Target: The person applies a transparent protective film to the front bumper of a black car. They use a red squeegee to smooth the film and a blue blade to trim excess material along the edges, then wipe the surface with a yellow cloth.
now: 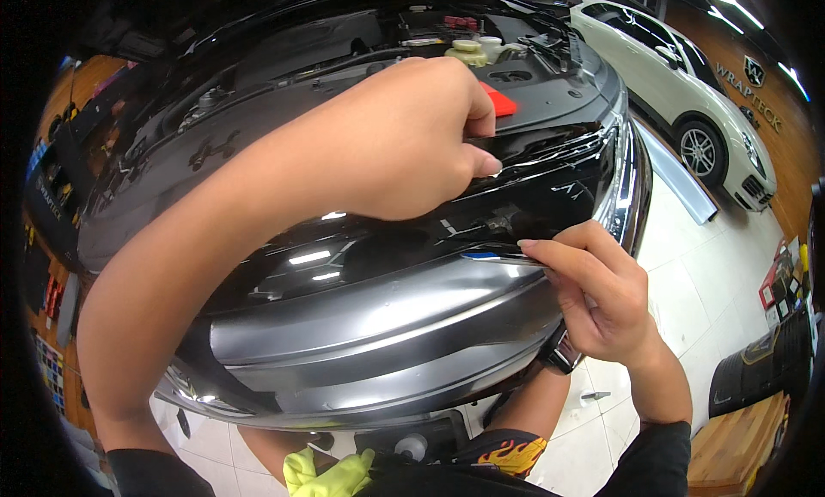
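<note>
Over the front of a dark car, my left hand (421, 140) is closed, with its thumb and finger at glossy black film (541, 183) that wrinkles toward the car's right-hand corner. A red flat piece (500, 101) shows just behind its fingers; I cannot tell whether the hand holds it. Lower right, my right hand (601, 291) pinches a slim tool with a blue tip (483, 256). The tip lies along the line where the black surface meets the shiny grey bumper (361, 312). Most of the tool is hidden by the fingers.
The open engine bay (468, 50) lies beyond my hands. A white car (670, 76) stands at the far right, near a long pale strip (679, 174) on the tiles. Below are a yellow-green cloth or glove (322, 473) and, at right, a wooden block (739, 445).
</note>
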Tool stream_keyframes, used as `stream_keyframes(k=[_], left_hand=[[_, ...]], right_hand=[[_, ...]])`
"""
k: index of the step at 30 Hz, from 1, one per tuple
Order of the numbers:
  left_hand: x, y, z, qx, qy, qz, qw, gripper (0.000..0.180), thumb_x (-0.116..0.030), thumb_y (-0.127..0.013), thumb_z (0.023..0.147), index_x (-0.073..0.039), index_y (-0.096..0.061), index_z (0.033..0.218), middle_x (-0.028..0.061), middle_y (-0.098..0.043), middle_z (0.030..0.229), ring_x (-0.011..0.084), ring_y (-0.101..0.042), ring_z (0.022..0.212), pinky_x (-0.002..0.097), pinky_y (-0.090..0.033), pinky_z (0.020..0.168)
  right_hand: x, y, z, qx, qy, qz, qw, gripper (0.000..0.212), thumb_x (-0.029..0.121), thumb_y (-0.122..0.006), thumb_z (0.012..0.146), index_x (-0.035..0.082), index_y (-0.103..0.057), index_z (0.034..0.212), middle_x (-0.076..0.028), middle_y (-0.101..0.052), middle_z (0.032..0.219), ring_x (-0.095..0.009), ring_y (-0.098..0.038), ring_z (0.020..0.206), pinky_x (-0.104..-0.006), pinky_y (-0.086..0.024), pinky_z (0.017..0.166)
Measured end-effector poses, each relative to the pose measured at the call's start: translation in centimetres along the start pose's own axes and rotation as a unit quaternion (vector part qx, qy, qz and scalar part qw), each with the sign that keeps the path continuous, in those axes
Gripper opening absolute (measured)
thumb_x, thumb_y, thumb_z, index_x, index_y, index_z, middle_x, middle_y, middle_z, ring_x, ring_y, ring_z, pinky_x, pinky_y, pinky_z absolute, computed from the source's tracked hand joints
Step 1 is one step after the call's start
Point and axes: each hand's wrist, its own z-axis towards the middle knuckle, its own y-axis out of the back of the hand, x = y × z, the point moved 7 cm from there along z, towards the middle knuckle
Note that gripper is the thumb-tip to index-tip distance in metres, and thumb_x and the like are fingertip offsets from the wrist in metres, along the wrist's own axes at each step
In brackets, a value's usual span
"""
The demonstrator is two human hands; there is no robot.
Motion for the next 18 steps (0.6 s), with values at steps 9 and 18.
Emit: stream_keyframes(k=[9,18], left_hand=[[-1.1,0.1,-0.3,0.038,0.007,-0.007,0.999,0.022,-0.015,-0.08,0.097,0.006,-0.073,0.1,0.0168,-0.07,0.083,0.0232,-0.065,0.077,0.0382,-0.053,0.078],[0.4,0.7,-1.6,-0.023,-0.01,-0.041,0.999,0.024,-0.013,-0.08,0.097,0.008,-0.071,0.102,0.0207,-0.07,0.083,0.0211,-0.066,0.077,0.0389,-0.054,0.078]], right_hand=[[0.2,1.6,-1.5,-0.017,0.002,-0.035,0.999,0.056,-0.019,-0.063,0.079,0.0,-0.076,0.13,-0.015,-0.069,0.099,-0.027,-0.069,0.079,-0.0347,-0.056,0.071],[-10.0,7.5,6.6,-0.175,-0.164,-0.068,0.968,0.017,0.002,-0.063,0.1,-0.001,-0.073,0.113,-0.017,-0.075,0.094,-0.028,-0.074,0.083,-0.0362,-0.055,0.078]])
